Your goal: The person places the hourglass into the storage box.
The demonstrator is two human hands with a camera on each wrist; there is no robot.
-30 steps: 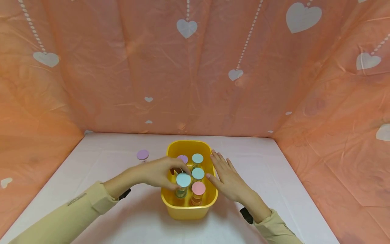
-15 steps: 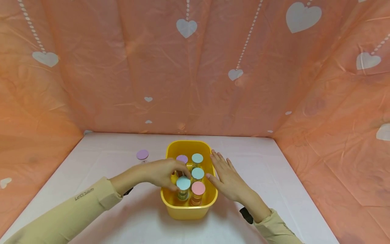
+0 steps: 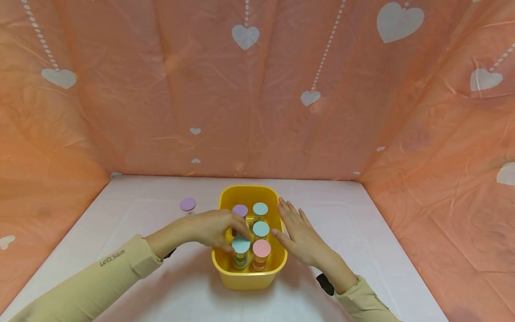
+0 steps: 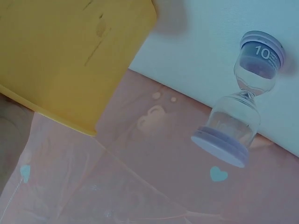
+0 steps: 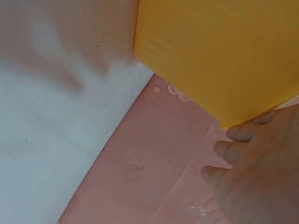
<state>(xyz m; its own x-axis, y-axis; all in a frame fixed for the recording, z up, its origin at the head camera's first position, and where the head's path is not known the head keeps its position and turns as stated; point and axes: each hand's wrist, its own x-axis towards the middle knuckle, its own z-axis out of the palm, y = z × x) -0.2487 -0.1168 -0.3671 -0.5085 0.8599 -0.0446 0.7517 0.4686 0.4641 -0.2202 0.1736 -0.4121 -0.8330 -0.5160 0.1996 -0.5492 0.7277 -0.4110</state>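
My left hand point(image 3: 215, 228) reaches over the left rim of a yellow bin point(image 3: 249, 281). Its thumb and fingers pinch a blue-capped hourglass point(image 3: 240, 246) at the bin's front left. To the right of that stands a pink-capped hourglass point(image 3: 261, 248), and two more hourglasses with blue caps line up behind it. A purple-capped hourglass point(image 3: 240, 210) is in the bin's back left, partly covered by my left hand. My right hand point(image 3: 302, 239), fingers straight, rests along the bin's right rim; in the right wrist view its fingertips point(image 5: 224, 150) are at the rim.
Another purple-capped hourglass point(image 4: 233, 116) stands on the white tabletop left of the bin, marked 10. Pink cloth point(image 3: 257, 112) with white hearts hangs behind and at both sides.
My left hand has lowered the blue-capped hourglass and shifted it slightly toward the front of the bin. The right hand has stayed at the rim.
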